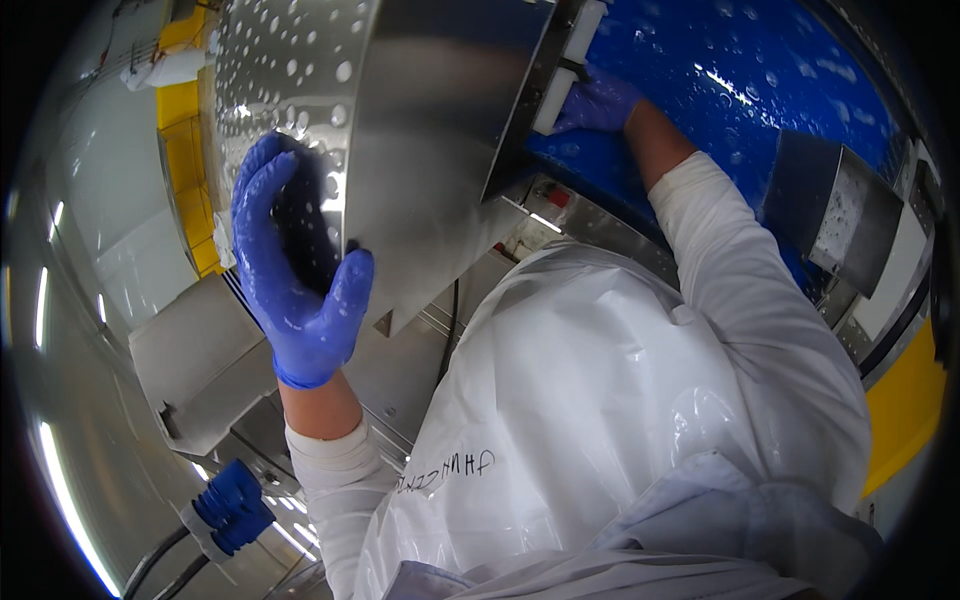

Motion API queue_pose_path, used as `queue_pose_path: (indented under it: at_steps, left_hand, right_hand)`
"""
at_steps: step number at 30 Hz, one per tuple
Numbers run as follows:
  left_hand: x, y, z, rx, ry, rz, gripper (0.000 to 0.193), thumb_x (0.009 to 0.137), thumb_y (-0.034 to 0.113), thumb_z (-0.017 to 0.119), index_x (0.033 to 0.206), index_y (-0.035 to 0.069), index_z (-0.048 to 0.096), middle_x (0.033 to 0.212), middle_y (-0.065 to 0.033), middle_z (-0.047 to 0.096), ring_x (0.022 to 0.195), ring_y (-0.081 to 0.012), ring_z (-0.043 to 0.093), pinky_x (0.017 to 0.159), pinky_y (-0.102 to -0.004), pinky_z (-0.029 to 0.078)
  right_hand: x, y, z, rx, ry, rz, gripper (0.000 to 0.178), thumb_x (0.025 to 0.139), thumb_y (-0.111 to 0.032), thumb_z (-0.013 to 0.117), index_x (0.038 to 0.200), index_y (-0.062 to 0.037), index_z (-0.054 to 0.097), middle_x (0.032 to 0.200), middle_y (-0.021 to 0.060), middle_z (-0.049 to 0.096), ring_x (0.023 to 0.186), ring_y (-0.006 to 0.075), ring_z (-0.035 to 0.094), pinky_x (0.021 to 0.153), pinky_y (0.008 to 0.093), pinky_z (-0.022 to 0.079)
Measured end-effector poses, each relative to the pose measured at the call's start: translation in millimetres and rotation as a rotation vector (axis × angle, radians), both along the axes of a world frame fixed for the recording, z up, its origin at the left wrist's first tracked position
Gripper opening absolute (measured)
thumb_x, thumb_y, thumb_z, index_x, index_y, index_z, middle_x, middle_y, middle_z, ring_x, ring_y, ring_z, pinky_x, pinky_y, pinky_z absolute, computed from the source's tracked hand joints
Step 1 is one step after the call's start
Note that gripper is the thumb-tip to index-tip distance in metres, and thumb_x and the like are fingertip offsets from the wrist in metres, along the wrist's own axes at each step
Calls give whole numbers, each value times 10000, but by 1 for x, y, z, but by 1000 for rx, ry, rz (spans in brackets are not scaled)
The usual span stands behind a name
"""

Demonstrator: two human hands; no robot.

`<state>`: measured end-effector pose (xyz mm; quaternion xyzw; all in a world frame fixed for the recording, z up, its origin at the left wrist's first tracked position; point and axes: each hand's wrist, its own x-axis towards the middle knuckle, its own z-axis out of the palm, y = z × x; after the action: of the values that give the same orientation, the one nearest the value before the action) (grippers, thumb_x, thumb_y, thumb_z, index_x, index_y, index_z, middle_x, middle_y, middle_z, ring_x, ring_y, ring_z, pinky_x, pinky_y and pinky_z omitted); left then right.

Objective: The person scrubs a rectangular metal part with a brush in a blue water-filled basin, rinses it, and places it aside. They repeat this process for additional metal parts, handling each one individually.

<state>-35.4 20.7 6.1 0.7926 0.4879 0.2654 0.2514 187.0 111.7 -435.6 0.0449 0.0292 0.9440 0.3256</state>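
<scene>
Left hand (290,318), gloved in blue: thumb and fingers stand well apart in a wide C at the spotted left wall of the steel housing (430,130); nothing is clasped between them. Whether the thumb tip bears on the metal cannot be determined. Right hand (598,100), also gloved in blue: positioned at the white strip (582,38) on the housing's right edge, over the left side of the wet blue surface (720,50). Its closure cannot be told.

Concealed or cut off: the housing's upper end passes out of view; the right fingertips are not clearly visible at the strip; the white apron (590,370) covers part of the lower machinery.

Condition of the housing: bare metal, its left part curved and carrying pale rounded spots, droplets or foam; its right face smooth, with a darker reflected band. The strip is pale, interrupted by a dark piece.
</scene>
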Motion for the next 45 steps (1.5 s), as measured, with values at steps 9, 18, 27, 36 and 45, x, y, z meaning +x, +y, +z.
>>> queue_pose_path:
  at_steps: [9,18,27,36,45]
  left_hand:
    - [6,2,3,142,306,39,781,912,459,692,1465,-39,454,1542,-219,429,1463,-364,377,1204,-496,269]
    - [7,-8,4,100,310,123,784,907,456,700,1465,-33,444,1557,-221,406,1464,-354,367,1206,-479,261]
    - [6,2,6,75,281,63,806,868,442,758,1451,-19,447,1553,-210,391,1477,-344,346,1200,-481,282]
    - [8,-8,2,76,246,104,764,918,418,696,1477,-26,424,1567,-220,388,1489,-358,333,1224,-488,235]
    - [9,-3,3,61,201,86,782,906,412,714,1491,-10,412,1566,-195,396,1484,-332,345,1217,-469,262]
  right_hand:
    - [-71,61,-111,49,-629,-75,418,1051,-347,435,1378,-117,555,1416,125,590,1256,311,590,1089,467,466]
    - [-13,-4,20,157,-163,44,526,1026,-428,484,1431,-96,535,1370,159,618,1234,262,607,1030,472,513]
    - [-73,60,-94,-435,-483,-18,538,1050,-443,455,1446,-87,527,1363,213,605,1218,385,598,1037,583,492]
    - [17,-3,38,120,-229,145,448,1065,-303,486,1466,-103,490,1433,186,577,1268,408,584,987,679,483]
    - [-23,30,-34,387,-390,-74,414,1076,-303,460,1427,-92,520,1421,186,592,1303,436,554,956,709,482]
